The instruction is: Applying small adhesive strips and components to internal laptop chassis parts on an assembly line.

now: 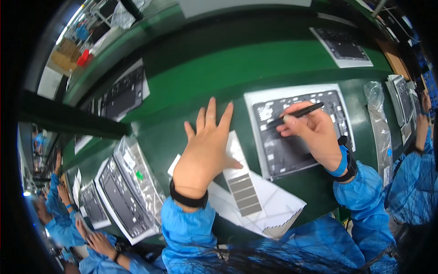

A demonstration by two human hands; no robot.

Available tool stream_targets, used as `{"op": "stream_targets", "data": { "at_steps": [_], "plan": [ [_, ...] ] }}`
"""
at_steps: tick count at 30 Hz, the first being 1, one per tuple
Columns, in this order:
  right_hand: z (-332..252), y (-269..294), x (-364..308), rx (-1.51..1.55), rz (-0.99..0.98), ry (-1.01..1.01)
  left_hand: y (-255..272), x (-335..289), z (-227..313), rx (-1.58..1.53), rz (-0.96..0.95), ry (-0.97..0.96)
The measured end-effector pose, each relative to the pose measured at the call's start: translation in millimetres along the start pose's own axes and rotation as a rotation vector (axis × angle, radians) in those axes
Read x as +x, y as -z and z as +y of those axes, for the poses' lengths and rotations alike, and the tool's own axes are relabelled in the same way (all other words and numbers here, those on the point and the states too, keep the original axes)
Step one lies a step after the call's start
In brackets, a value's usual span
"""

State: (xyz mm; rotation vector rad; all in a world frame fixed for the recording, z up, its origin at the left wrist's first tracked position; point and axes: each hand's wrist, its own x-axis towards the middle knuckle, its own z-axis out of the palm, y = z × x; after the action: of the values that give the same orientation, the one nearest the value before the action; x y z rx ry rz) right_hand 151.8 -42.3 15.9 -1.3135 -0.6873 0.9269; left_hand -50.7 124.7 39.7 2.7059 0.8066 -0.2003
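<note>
My left hand (205, 146) is spread, its fingers pointing away from me and its thumb resting on a narrow white strip (239, 153). Dark grey rectangular stickers (243, 195) run in a column down the near half of that strip. White sheets (278, 199) lie beneath it. To the right, my right hand (315, 132) grips a slim black pen-shaped tool (306, 111), held slantwise above a black laptop-style cover (287, 153). Small white pieces dot the cover's edges, and it lies on a white sheet (255, 106). The tool's lower tip points at the cover's upper left; contact is unclear.
A clear plastic bag (141, 170) and another black panel (123, 196) lie at left. A long plastic bag (380, 123) sits right of the cover. More panels rest on the far green belt (228, 64). A dark bar (73, 116) crosses at left. Co-workers in blue sit both sides.
</note>
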Motion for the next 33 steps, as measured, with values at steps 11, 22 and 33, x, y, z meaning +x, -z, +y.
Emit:
{"op": "stream_targets", "data": {
  "at_steps": [11,22,33],
  "plan": [
    [20,35,36,-0.215,0.291,0.158,-32,25,44,-0.213,0.234,-0.352],
    [22,33,39,-0.285,0.341,0.059,-47,38,63,-0.172,0.320,-0.379],
    [21,28,43,-0.229,0.337,0.069,-42,40,71,-0.097,0.252,-0.328]
  ]
}}
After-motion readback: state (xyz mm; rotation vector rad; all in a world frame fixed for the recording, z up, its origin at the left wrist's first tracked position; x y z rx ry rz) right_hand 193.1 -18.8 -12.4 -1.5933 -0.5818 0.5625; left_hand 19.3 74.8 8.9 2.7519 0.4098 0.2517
